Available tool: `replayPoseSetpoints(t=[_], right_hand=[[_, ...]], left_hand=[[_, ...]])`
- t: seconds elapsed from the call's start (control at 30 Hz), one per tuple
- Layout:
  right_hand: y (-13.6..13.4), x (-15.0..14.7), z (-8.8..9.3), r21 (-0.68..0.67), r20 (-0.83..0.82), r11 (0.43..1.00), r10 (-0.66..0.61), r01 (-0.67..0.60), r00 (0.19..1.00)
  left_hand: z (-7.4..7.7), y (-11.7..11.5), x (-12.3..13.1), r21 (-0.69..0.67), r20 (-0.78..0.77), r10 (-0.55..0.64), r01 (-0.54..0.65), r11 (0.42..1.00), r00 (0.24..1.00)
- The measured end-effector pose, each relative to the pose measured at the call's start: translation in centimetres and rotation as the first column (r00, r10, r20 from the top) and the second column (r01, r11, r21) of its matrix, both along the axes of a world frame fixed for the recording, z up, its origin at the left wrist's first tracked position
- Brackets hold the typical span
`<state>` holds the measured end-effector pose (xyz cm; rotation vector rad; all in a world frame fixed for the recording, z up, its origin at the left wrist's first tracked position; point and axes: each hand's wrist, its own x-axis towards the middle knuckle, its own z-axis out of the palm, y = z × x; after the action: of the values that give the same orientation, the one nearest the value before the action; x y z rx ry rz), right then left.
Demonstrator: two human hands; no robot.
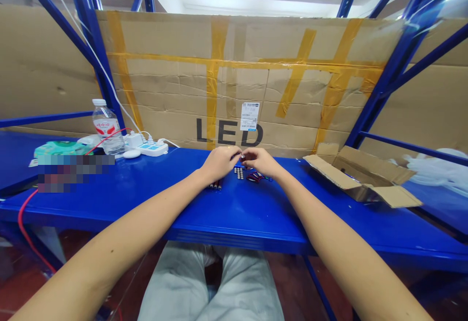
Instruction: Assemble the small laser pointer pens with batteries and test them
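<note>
Above the blue table, my left hand (221,161) and my right hand (260,161) meet with curled fingertips. Between them shows a tiny shiny piece (242,156), pinched by my right fingers and too small to name. What my left fingers hold is hidden behind the hand. Small round silver pieces (239,173), like button cells, lie in rows just below the fingertips. A pile of shiny dark red pieces (255,177) lies under my right hand. Several dark tube-shaped pieces with silver ends (215,185) are side by side below my left hand, partly covered by it.
An open cardboard box (360,172) stands on the blue table (234,218) at right. To the left are a water bottle (108,130), a white power strip (153,148), a green packet (64,149) and a red cable (27,233). A large cardboard sheet (175,96) closes off the back.
</note>
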<state>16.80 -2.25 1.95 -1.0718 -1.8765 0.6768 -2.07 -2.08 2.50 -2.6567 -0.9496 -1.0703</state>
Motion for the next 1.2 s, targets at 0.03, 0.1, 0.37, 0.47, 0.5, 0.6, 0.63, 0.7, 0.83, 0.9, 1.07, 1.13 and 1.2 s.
replayPoseSetpoints(t=[0.03,0.1,0.37,0.47,0.5,0.6,0.63,0.7,0.83,0.9,1.07,1.13,1.2], right_hand=[[0.0,-0.1,0.0,-0.034,-0.03,0.999,0.024,-0.025,0.999],[-0.2,-0.3,0.0,-0.068,-0.073,0.995,0.061,-0.066,0.995],[-0.2,-0.1,0.3,-0.079,-0.184,0.997,0.008,-0.023,0.983],[0.0,-0.1,0.2,-0.067,-0.168,0.998,-0.027,0.016,0.985],[0.0,-0.1,0.1,-0.058,-0.153,0.998,-0.03,0.021,0.988],[0.1,0.0,0.0,-0.043,-0.117,0.999,-0.026,0.021,0.993],[0.1,0.0,0.0,-0.042,-0.112,0.999,-0.024,0.02,0.993],[0.1,0.0,0.0,-0.046,-0.108,0.999,-0.023,0.018,0.994],[0.1,-0.1,0.1,-0.058,-0.102,0.998,-0.022,0.016,0.995],[0.0,-0.1,0.1,-0.06,-0.091,0.998,-0.022,0.017,0.996],[-0.2,-0.2,0.2,-0.072,-0.078,0.997,-0.036,0.03,0.996],[-0.2,-0.3,0.2,-0.075,-0.073,0.997,-0.038,0.033,0.997],[-0.2,-0.3,0.2,-0.073,-0.063,0.997,-0.042,0.038,0.997]], left_hand=[[-0.2,0.0,0.1,0.01,0.003,-0.007,0.007,1.0,1.0],[-0.5,0.1,0.2,0.029,-0.018,-0.008,0.009,1.0,1.0],[-0.3,1.0,-0.6,0.007,0.032,0.072,-0.072,0.997,0.997],[-0.4,2.3,-1.4,-0.075,-0.079,0.109,-0.115,0.991,0.991],[-0.6,2.7,-1.7,-0.115,-0.115,0.095,-0.108,0.987,0.989],[-1.1,3.5,-2.2,-0.265,-0.185,0.008,-0.058,0.963,0.983],[-1.3,3.6,-2.3,-0.307,-0.202,-0.021,-0.043,0.951,0.979],[-1.5,3.6,-2.4,-0.363,-0.229,-0.058,-0.029,0.931,0.972],[-1.4,3.5,-2.5,-0.412,-0.243,-0.056,-0.051,0.91,0.968],[-1.3,3.7,-2.6,-0.421,-0.262,-0.03,-0.086,0.903,0.965],[-1.6,5.0,-3.4,-0.365,-0.291,0.065,-0.174,0.915,0.954],[-1.6,5.5,-3.8,-0.312,-0.232,0.1,-0.172,0.934,0.967],[-1.4,5.7,-4.0,-0.268,-0.132,0.112,-0.144,0.953,0.985]])
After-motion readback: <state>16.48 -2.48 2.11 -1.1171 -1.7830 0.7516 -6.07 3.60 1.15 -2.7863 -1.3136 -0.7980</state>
